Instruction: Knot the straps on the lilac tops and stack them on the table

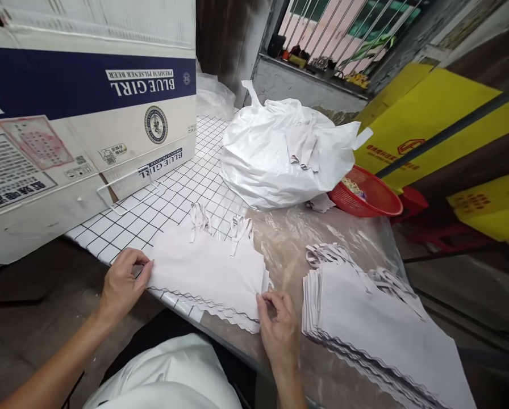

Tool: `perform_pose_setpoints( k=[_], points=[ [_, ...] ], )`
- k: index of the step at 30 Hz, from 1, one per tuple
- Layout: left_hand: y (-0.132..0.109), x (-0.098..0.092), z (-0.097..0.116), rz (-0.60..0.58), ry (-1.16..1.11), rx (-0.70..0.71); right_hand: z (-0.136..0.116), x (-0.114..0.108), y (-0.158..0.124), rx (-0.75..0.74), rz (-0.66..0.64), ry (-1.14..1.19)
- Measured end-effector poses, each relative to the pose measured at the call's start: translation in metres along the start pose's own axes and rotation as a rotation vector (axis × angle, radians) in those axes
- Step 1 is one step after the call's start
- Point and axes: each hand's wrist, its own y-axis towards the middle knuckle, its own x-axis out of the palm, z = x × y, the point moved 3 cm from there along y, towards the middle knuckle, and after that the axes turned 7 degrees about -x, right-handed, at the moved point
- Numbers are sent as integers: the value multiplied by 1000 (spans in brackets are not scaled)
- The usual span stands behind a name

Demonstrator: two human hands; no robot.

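Observation:
A small stack of white fabric bags (209,272) with scalloped edges and looped handles lies on the table in front of me. My left hand (122,281) pinches the stack's left corner, fingers closed on it. My right hand (280,326) pinches the lower right corner of the same stack. A taller pile of the same white bags (382,324) rests to the right, near the table's edge.
A big cardboard beer box (79,108) stands at the left on a black-grid white sheet (169,199). Behind sits a white plastic sack (280,153) full of bags, with a red basket (369,196) beside it. Yellow boards (433,125) lean at the right.

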Motion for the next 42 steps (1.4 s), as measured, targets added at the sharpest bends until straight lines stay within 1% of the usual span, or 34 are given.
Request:
perform_pose_setpoints(
  k=[3, 5, 7, 9, 13, 15, 17, 19, 23, 29, 32, 35, 37, 39, 42],
  points=[
    [0, 0, -8, -94, 9, -169, 4, -8, -7, 185, -85, 89],
    [-1, 2, -10, -130, 37, -238, 9, -11, -14, 295, -122, 154],
    [-3, 5, -7, -146, 48, -240, 15, -13, -21, 370, -141, 204],
    [-9, 6, -4, -137, 46, -232, 21, -14, -28, 442, -156, 229],
    [-29, 5, -1, -87, 46, -267, 29, -14, -37, 611, -181, 311],
    [-40, 4, -2, -89, 40, -302, 28, -14, -37, 664, -217, 349],
    [-47, 3, -4, -110, 15, -361, 26, -14, -36, 666, -273, 353],
    [-51, 2, -6, -128, -22, -420, 23, -14, -34, 622, -322, 329],
    [-52, 2, -8, -146, -129, -508, 26, -14, -33, 532, -339, 255],
    [-58, 9, -16, -94, -280, -612, 34, -10, -33, 541, -365, 309],
    [-62, 12, -19, -122, -412, -718, 31, -9, -31, 540, -393, 375],
    [-64, 12, -18, -196, -533, -853, 26, -12, -31, 547, -405, 428],
    [-64, 10, -18, -255, -562, -895, 24, -15, -33, 552, -400, 441],
    [-63, 8, -18, -348, -564, -888, 23, -16, -35, 550, -397, 468],
    [-65, 3, -15, -521, -535, -836, 20, -18, -39, 530, -382, 526]
  ],
)
